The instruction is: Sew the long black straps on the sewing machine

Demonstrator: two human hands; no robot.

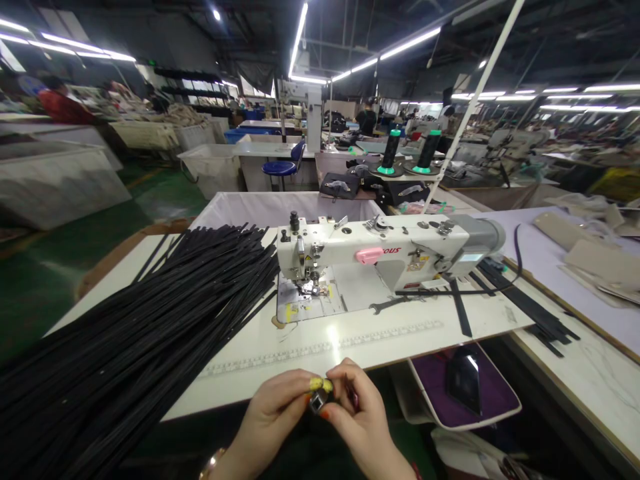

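Observation:
Both hands meet at the near edge of the sewing table, in front of the sewing machine [345,243]. Between their fingertips is a small shiny metal piece [318,400] with a dark opening, which looks like a bobbin case. My left hand [277,407] pinches it from the left, and my right hand [357,407] is closed on it from the right. Yellow wrapping [321,385] shows at the index fingertips. Fingers hide part of the metal piece. A printed ruler strip [320,348] runs along the tabletop just beyond my hands.
A large pile of black strips [130,320] covers the table's left side. A wrench [395,305] lies before the machine. More black strips [530,307] are at right. An open drawer [430,393] holds a dark phone-like slab [464,380]. Two black thread cones [390,152] stand behind.

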